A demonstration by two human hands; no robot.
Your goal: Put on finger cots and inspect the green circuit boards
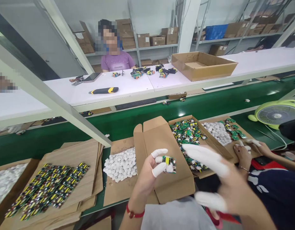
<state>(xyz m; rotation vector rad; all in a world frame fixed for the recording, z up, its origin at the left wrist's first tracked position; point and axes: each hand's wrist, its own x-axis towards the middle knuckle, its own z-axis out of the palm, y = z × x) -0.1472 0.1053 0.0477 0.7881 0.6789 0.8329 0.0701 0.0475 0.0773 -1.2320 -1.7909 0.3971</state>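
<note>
Green surface [128, 123], exposed strip behind cardboard box [216, 141]; box holding circuit boards [185, 129]. Left hand [147, 175]: grip pinched on single circuit board [167, 160]. Right hand [237, 188]: grip spread wide, empty.

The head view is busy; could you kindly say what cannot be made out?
In the head view:
Right hand: blurred, probably by motion.
Circuit board: gripped edge hidden by the left hand.
Carton of boards: partly hidden behind the right hand.
Green fan: cut off by the right edge.
Lettering on the purple shirt: too small to read.
</note>
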